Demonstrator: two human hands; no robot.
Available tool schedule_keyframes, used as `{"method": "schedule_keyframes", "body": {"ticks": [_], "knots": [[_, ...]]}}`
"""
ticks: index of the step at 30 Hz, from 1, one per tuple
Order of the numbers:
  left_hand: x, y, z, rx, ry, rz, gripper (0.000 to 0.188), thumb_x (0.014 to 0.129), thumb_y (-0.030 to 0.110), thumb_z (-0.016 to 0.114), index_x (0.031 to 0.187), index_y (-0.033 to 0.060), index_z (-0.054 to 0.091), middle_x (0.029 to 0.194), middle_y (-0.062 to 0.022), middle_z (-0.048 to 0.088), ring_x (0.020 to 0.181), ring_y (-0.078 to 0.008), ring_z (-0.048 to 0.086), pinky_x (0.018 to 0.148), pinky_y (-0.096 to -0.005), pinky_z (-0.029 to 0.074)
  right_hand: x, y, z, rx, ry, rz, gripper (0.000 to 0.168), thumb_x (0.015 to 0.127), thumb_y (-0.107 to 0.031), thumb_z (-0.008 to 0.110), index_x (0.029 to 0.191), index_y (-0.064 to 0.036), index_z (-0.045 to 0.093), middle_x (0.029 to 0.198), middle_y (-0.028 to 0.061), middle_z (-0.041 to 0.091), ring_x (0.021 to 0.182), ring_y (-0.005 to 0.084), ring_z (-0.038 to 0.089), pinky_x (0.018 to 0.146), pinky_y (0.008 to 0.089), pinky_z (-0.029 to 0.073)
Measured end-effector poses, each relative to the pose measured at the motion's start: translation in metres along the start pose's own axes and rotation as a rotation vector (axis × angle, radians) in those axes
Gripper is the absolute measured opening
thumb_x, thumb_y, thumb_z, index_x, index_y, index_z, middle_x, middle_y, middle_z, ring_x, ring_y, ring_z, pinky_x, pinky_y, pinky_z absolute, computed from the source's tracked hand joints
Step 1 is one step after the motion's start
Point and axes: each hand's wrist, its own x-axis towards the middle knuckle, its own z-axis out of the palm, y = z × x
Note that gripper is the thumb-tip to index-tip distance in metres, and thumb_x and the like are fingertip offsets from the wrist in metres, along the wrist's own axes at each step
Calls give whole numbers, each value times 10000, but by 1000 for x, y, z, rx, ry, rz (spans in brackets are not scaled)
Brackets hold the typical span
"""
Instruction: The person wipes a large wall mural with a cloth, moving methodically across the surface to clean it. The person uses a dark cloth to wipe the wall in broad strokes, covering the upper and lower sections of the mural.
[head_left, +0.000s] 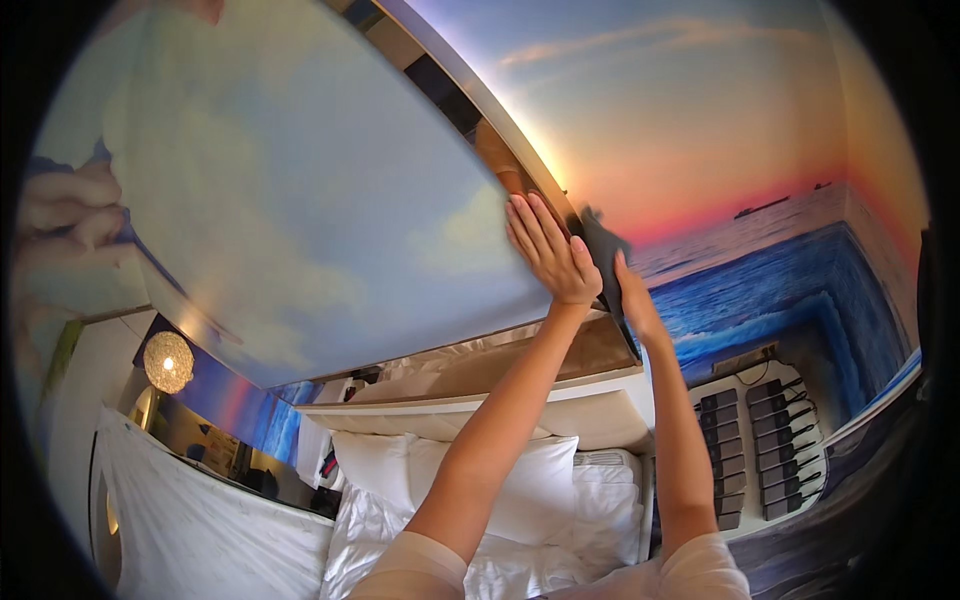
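Observation:
Both my arms reach up to the edge of a raised panel printed with a cloudy sky (337, 187). My left hand (553, 251) lies flat, fingers extended, against the mirrored strip (442, 94) along the panel's edge, and holds nothing. A dark grey cloth (606, 255) hangs at the panel's corner, slightly blurred. My right hand (636, 300) is at the cloth's right side, thumb against it; its other fingers are mostly hidden, and the cloth appears gripped. The mirrored strip reflects part of a hand and arm.
Below are a bed with white pillows (536, 480) and a cream padded headboard (600, 420). A sunset sea mural (705, 165) covers the right wall. Several dark rectangular devices with cables (772, 442) sit on a white surface. A round woven lamp (169, 362) glows at left.

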Motion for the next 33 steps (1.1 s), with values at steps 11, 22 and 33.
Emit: {"method": "schedule_keyframes", "body": {"ticks": [11, 22, 33], "knots": [[-1, -8, 2, 108, 26, 8, 703, 1016, 414, 247, 1505, -90, 234, 1592, -265, 178, 1472, -429, 179, 1184, -538, 118, 24, -113, 54, 176, -103, -202, 603, 995, -467, 479, 838, 102, 599, 685, 103, 562, 680, 129, 494, 630, 319, 424], [5, 8, 1, 51, -4, 29, 716, 999, 395, 263, 1505, -109, 204, 1592, -287, 138, 1475, -434, 148, 1194, -520, 97, -33, 124, -58, -19, 307, 268, 629, 920, -494, 547, 812, 121, 623, 664, 61, 548, 683, 146, 482, 604, 356, 390], [0, -4, -7, 105, -9, 4, 716, 1012, 424, 271, 1525, -70, 191, 1607, -255, 122, 1479, -435, 126, 1192, -519, 95, -6, -51, 13, -81, -43, -371, 535, 1002, -413, 467, 806, 78, 548, 618, 111, 456, 626, 178, 439, 595, 364, 375]]}}
